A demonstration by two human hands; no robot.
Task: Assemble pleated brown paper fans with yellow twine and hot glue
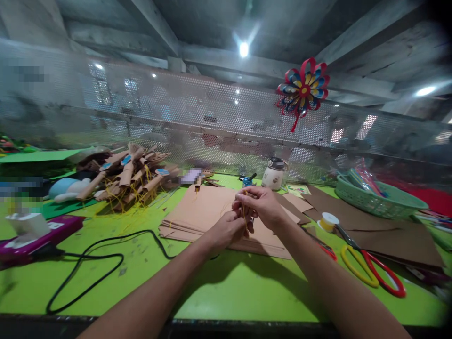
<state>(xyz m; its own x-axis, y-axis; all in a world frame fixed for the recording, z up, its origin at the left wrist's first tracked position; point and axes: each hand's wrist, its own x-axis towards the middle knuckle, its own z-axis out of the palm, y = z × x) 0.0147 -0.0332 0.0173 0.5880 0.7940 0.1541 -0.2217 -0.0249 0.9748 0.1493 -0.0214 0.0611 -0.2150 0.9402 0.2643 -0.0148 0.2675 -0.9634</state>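
Observation:
Over a stack of light brown paper sheets (197, 212), my two hands meet close together. My right hand (263, 205) pinches a thin yellow string (244, 212) between thumb and fingers. Just below it, my left hand (229, 229) has its fingers curled together around the lower part of the same string. Whether anything else sits inside the fingers is hidden. A small brown paper roll (197, 186) with a yellow thread lies at the stack's far edge.
Left are a pile of brown paper rolls (130, 176), a purple power strip (67, 230) and black cable (122, 259). Right are scissors (367, 263), a thread spool (328, 221), dark brown sheets (388, 240) and a green basket (381, 200). A bottle (273, 174) stands behind.

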